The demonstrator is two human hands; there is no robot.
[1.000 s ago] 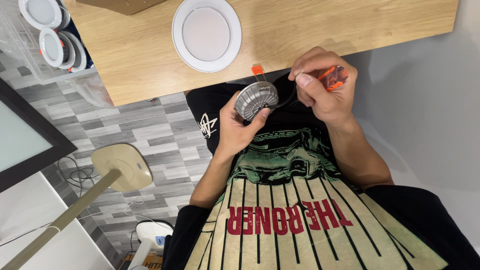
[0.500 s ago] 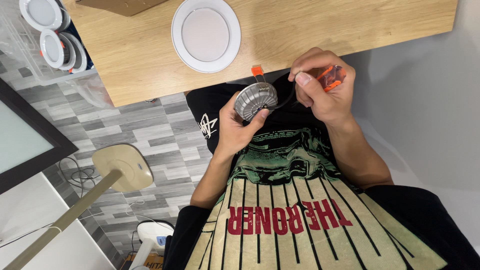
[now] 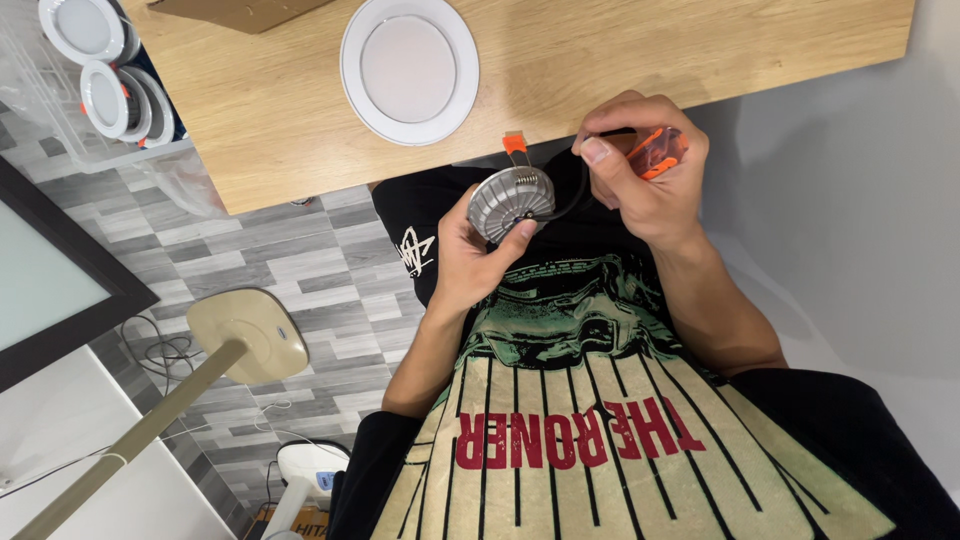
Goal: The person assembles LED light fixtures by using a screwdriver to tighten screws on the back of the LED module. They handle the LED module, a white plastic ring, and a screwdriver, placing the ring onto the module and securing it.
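Observation:
My left hand [image 3: 478,250] holds a round recessed lamp [image 3: 510,200] by its ribbed grey metal back, just below the edge of the wooden table [image 3: 600,60]. An orange spring clip [image 3: 515,146] sticks up from the lamp's rim. A black cable [image 3: 568,200] runs from the lamp to my right hand [image 3: 645,185], which is closed around an orange and clear connector [image 3: 658,152], thumb pressed on the cable. A second round white lamp [image 3: 409,68] lies face up on the table.
Several more white round lamps [image 3: 105,70] sit in a clear plastic bag at the upper left. A brown cardboard piece [image 3: 240,12] lies at the table's far edge. A beige lamp stand [image 3: 245,335], a dark-framed panel [image 3: 50,290] and loose cables are on the tiled floor at left.
My right hand has shifted slightly on the connector and cable. The lamp in my left hand stays in about the same place.

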